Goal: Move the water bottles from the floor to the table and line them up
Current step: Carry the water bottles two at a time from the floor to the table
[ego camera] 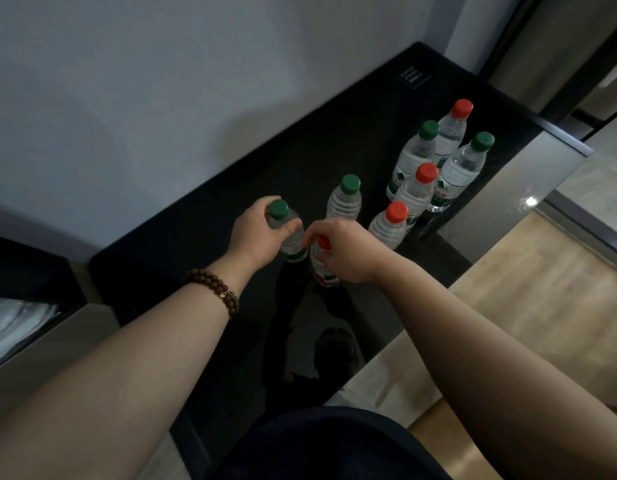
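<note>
Both hands are out over a glossy black counter (pixel 203 237) that runs from the bottom middle of the frame to the upper right, along a pale wall (pixel 127 81).

The left hand (pixel 256 233), just left of centre, grips a green-cap bottle (pixel 278 209). Its fingers are curled round the neck just under the cap and the thumb lies on the bottle's shoulder. A brown bead bracelet (pixel 213 289) sits on that wrist.

The right hand (pixel 345 251), just right of centre, pinches the top of a red-cap bottle (pixel 322 270) from above, so most of the cap is covered by the fingers. These two bottles are just beside each other with their bases low against the counter. Whether they rest on it or touch each other cannot be told.

A third bottle (pixel 345 200), green-capped, stands upright on the counter just above and right of the hands, free of both.

Further right, near the counter's right edge, five bottles (pixel 426 173) stand packed together. Three have red caps and two have green, and the two larger green-capped ones carry green and white labels.

A small dark card (pixel 412 77) with white print lies flat near the counter's far end, at upper right. Light wooden floor (pixel 528 306) shows at lower right, beyond the counter's edge.
</note>
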{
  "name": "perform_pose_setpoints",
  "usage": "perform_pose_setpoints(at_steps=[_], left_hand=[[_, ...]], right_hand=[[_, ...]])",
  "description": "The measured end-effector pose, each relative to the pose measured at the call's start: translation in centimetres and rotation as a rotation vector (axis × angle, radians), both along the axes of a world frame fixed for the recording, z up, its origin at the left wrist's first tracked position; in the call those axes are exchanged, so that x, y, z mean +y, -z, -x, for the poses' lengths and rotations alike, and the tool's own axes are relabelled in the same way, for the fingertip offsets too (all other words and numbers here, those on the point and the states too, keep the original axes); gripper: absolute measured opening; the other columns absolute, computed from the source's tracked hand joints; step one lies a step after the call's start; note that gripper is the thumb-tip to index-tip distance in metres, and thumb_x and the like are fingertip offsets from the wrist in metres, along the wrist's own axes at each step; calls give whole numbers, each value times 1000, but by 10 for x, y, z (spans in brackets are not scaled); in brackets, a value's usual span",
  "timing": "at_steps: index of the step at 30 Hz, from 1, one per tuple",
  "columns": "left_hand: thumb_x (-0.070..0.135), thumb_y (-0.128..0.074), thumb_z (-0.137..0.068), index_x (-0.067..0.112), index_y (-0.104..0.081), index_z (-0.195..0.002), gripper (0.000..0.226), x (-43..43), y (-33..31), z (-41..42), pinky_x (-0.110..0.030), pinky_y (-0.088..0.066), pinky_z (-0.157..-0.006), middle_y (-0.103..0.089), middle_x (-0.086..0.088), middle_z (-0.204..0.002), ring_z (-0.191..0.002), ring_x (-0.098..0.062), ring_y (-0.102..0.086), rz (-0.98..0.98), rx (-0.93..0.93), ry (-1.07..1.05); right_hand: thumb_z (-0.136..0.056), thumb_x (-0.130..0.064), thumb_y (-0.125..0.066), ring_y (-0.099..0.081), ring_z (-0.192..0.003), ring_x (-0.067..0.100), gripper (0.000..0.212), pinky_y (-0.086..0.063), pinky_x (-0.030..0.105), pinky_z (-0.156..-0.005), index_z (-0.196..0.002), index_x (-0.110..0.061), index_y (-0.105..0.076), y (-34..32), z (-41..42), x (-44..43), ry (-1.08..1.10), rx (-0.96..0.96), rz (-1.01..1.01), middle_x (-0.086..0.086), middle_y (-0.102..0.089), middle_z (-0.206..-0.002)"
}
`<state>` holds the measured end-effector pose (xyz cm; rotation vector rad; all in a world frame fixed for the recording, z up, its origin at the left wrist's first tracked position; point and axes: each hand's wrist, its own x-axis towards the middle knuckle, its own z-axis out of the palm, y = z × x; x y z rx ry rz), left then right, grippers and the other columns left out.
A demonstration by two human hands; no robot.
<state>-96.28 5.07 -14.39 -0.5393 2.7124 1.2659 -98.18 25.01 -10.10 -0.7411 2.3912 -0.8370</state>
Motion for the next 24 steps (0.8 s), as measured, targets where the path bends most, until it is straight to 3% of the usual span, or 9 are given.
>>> perform_pose_setpoints(at_steps=[2, 4, 11, 15, 17, 19, 21, 24], left_hand=[[44, -83, -82, 33, -39, -152, 84, -2, -4, -8, -37, -50, -102, -50, 10, -149, -130, -10, -51, -12, -30, -29], [45, -83, -81, 32, -33, -155, 91, -5, -10, -21, -40, -48, -106, -43, 4, -158, -136, -15, -49, -12, -51, -79], [41, -77, -88, 32, -42, -150, 72, -36, -44, -104, -30, -45, -101, -49, 6, -152, -134, -13, -51, 109, -81, -198], [46, -72, -91, 31, -48, -146, 62, -64, -68, -171, -40, -49, -106, -54, 3, -145, -128, -16, -56, 141, -272, -152], [47, -69, -94, 27, -50, -146, 58, -77, -72, -211, -39, -47, -106, -57, -1, -142, -126, -20, -57, 229, -402, -118], [47, -64, -97, 24, -49, -146, 56, -86, -73, -257, -33, -45, -103, -56, -4, -143, -129, -24, -55, 301, -499, -130], [47, -58, -100, 25, -47, -147, 53, -93, -74, -308, -31, -42, -94, -55, -5, -145, -129, -26, -55, 311, -564, -185], [47, -51, -104, 24, -43, -151, 53, -99, -76, -399, -32, -41, -102, -49, -5, -152, -134, -26, -50, 278, -585, -269]], right_hand=[[-90, -7, -62, -58, -103, 9, 34, -43, 16, -80, -119, -23, -67, -2, 1, 1, -7, -19, 15, -8, -61, -114], [-89, -12, -69, -60, -103, 9, 36, -46, 18, -82, -123, -25, -66, -7, 2, 3, -13, -36, 18, -10, -61, -114], [-94, -32, -67, -61, -110, 16, 41, -56, 38, -91, -134, -29, -59, -40, -17, -27, -50, 214, -124, -4, -56, -128], [-94, -39, -63, -61, -111, 27, 32, -49, 39, -93, -123, -25, -64, -59, -60, -74, -167, 384, -302, 4, -62, -121], [-94, -42, -61, -61, -107, 27, 29, -46, 40, -93, -115, -22, -64, -61, -90, -100, -253, 429, -348, 4, -63, -113], [-96, -44, -59, -61, -97, 26, 25, -46, 40, -85, -107, -22, -63, -60, -124, -127, -342, 410, -385, 3, -61, -103], [-97, -44, -59, -55, -78, 20, 23, -39, 34, -68, -95, -21, -59, -59, -162, -152, -444, 373, -462, -2, -56, -87], [-97, -44, -60, -57, -68, 17, 27, -38, 31, -52, -80, -23, -54, -58, -230, -187, -568, 304, -554, -2, -58, -80]])
